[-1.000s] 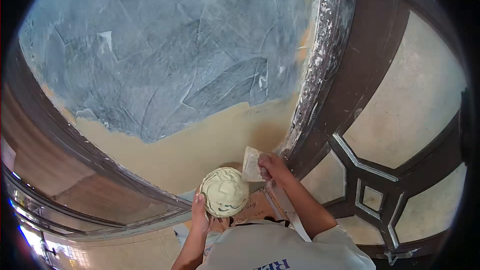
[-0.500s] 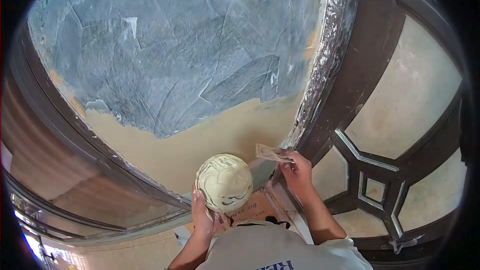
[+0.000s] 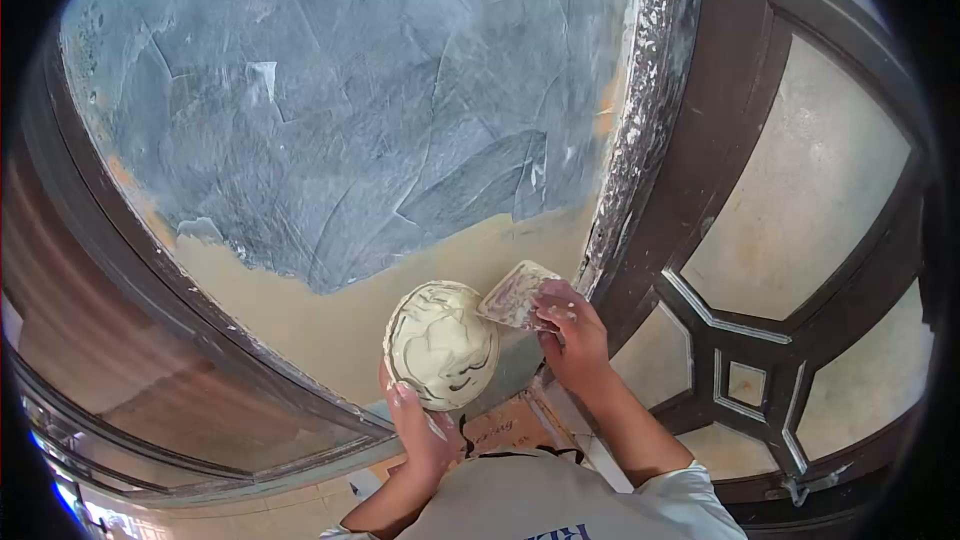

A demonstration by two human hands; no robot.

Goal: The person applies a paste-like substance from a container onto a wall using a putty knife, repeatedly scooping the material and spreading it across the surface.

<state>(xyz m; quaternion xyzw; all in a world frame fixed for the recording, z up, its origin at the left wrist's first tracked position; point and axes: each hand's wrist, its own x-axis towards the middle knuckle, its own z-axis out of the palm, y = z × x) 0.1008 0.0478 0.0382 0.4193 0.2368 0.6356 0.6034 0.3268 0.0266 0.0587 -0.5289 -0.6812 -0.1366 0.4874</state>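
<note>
A round container of pale cream paste (image 3: 443, 348) is tilted in front of the wall, with my left hand (image 3: 422, 425) wrapped round its lower left side. Streaks mark the paste and some is smeared on my fingers. My right hand (image 3: 575, 332) grips a flat, paste-smeared scraper (image 3: 518, 295), whose left corner is at the container's right rim; whether they touch is unclear. Behind both, the wall (image 3: 380, 100) has a rough grey-blue coat above and a smooth beige band (image 3: 270, 285) below.
Dark wooden framing (image 3: 690, 180) with pale panels (image 3: 790, 180) stands on the right. A brown frame (image 3: 150, 270) curves along the left. Cardboard with writing (image 3: 508, 427) lies low in the middle, near tiled floor (image 3: 250, 514).
My right hand has moved left and brought the scraper close to the container, turning its flat face into view. The container has risen slightly and tilted. The view has shifted a little.
</note>
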